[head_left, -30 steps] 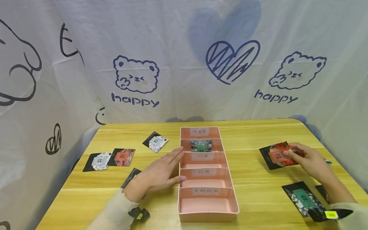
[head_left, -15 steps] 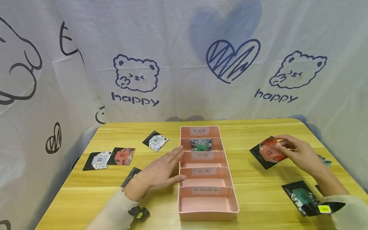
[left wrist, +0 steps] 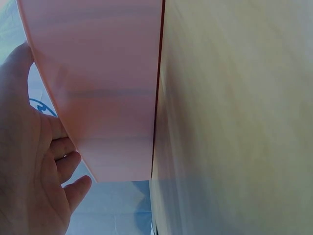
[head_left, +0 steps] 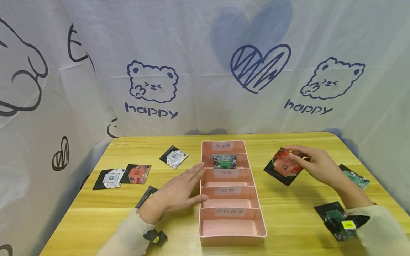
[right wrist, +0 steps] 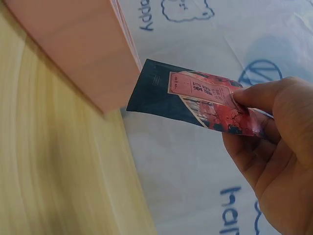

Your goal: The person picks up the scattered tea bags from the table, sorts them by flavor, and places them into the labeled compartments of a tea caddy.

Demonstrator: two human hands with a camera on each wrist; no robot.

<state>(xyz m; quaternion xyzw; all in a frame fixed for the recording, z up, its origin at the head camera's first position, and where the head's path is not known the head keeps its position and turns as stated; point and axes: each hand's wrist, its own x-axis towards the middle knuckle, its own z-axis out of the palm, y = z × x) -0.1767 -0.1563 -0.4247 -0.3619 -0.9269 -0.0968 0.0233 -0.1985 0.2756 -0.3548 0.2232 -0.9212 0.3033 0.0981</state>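
A pink box [head_left: 232, 241] with labelled compartments stands mid-table. My left hand [head_left: 177, 188] touches its left rim with fingers nearly straight; the left wrist view shows thumb and fingertips along that edge. To the right of the box, my right hand [head_left: 315, 163] pinches a red and black tea sachet [head_left: 283, 167] between thumb and fingers, above the table. The right wrist view shows the thumb on the printed red end of the sachet [right wrist: 200, 100], its black end pointing away. A green-labelled sachet [head_left: 224, 161] lies in the second compartment from the back.
On the left lie two white-labelled sachets [head_left: 110, 179] [head_left: 174, 156] and a red one [head_left: 137, 174]; another dark sachet [head_left: 147, 195] is partly under the left forearm. Green-labelled sachets [head_left: 355, 176] [head_left: 334, 215] lie on the right, one partly covered by the right wrist strap.
My right hand has moved left toward the box with the red tea sachet, uncovering more of the green sachet at the far right. My left hand has stayed at the box rim.
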